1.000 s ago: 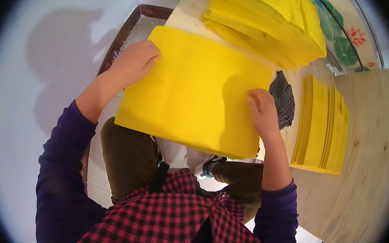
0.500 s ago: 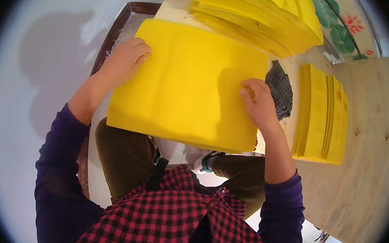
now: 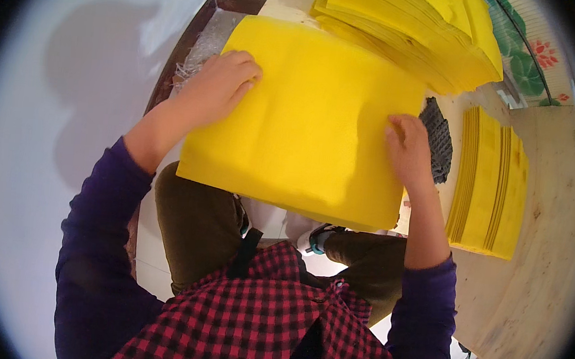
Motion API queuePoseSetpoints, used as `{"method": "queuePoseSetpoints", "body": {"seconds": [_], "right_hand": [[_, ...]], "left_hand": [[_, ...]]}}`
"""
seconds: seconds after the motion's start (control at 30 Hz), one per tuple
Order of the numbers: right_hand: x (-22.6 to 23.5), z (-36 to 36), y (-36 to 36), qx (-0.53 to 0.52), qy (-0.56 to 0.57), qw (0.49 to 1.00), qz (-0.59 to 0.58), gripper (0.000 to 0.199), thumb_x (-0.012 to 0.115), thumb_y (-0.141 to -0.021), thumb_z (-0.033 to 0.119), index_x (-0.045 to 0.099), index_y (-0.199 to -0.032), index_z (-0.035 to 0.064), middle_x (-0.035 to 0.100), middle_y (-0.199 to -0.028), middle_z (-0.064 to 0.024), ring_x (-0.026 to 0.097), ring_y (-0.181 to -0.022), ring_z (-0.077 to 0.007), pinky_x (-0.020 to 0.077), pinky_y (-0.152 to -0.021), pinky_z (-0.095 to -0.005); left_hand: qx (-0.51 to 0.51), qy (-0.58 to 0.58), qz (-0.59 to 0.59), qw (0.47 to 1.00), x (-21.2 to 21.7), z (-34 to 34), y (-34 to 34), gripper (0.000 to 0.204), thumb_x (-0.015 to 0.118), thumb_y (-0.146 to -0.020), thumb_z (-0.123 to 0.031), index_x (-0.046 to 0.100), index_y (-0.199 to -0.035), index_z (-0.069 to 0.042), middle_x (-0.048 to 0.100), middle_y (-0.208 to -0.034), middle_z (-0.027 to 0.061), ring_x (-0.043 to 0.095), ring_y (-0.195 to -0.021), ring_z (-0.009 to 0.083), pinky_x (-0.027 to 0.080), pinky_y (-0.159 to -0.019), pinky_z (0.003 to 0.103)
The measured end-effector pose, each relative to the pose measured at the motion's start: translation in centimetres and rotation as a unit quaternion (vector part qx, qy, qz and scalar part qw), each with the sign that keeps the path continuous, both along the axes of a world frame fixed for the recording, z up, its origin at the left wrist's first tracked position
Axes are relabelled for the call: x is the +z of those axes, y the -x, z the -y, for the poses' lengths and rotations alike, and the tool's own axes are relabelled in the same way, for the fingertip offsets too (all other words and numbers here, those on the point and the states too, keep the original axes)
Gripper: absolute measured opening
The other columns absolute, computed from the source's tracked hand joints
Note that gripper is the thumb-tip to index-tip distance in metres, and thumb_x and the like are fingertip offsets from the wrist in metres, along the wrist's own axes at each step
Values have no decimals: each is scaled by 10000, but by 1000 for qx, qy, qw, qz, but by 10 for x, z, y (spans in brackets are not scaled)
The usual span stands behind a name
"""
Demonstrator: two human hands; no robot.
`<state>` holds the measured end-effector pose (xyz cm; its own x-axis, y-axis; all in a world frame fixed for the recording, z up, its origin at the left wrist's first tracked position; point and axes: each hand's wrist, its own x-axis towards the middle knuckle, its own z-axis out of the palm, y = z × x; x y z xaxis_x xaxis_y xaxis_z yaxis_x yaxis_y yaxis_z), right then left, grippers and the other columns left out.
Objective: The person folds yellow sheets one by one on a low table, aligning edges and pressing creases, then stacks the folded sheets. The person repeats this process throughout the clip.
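Note:
A large rectangular yellow cloth-like sheet [image 3: 312, 121] lies flat in front of me, with more layers showing along its near edge. My left hand [image 3: 222, 86] is over its left side, fingers loosely bent and thumb a little apart, pinching nothing visible. Over the right margin is my right hand [image 3: 408, 145], its fingers curled and the thumb slightly apart from them. No fold of the sheet shows between the fingers of either hand. Beside my right hand lies a dark grey textured cloth [image 3: 437, 138], partly covered by the sheet.
A thick pile of yellow sheets [image 3: 414, 34] lies beyond, at the far side. To the right, folded yellow stacks [image 3: 490, 182] rest on a pale wooden table [image 3: 530, 266]. A dark-framed edge [image 3: 175, 56] borders the left, near a white wall. My knees are below.
The whole view has shifted, so the sheet and stacks appear farther right. My left hand has moved inward from the sheet's left edge. My right hand stays by the right edge.

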<state>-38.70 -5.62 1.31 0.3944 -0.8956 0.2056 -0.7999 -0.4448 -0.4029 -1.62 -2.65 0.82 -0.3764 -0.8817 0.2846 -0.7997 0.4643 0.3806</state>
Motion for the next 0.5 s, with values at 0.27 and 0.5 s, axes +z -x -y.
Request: {"method": "queuePoseSetpoints", "body": {"seconds": [0.27, 0.5], "right_hand": [[19, 10, 4, -59, -38, 997, 32, 281, 607, -861, 168, 594, -1062, -28, 574, -1127, -204, 513, -1089, -376, 410, -945, -411], [6, 6, -1, -17, -22, 1000, 2, 298, 617, -855, 152, 596, -1101, -15, 573, -1131, -205, 514, -1092, -373, 412, -947, -409]], "left_hand": [[-5, -10, 28, 1000, 11, 4, -1, 129, 551, -832, -39, 594, -953, -29, 582, -992, 137, 533, -982, 342, 432, -844, 431], [-6, 22, -1, 1000, 5, 0, 5, 109, 541, -833, -33, 594, -927, -21, 587, -970, 139, 539, -959, 347, 441, -827, 426]]}}
